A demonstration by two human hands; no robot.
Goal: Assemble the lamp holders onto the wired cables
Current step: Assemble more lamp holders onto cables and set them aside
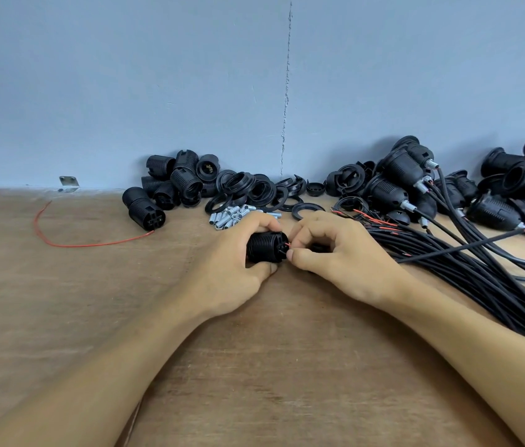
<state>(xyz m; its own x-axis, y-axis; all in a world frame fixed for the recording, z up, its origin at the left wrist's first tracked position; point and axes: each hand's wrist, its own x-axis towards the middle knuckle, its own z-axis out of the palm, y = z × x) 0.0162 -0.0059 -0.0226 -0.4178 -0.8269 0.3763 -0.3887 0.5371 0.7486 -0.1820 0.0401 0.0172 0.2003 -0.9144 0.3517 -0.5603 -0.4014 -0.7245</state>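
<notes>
My left hand [235, 269] grips a black ribbed lamp holder [266, 246] lying on its side on the wooden table [271, 366]. My right hand [329, 253] pinches a thin red wire end [288, 245] right at the holder's terminal end. The cable behind that wire is hidden under my right hand. A thick bundle of black cables [467, 262] with stripped red tips runs from under my right wrist to the right edge.
Loose black holders [170, 185], rings [248, 191] and small metal tubes [232, 216] lie along the blue wall. Finished holders on cables [396, 185] pile up at the back right. A loose red wire [70, 243] curves on the left.
</notes>
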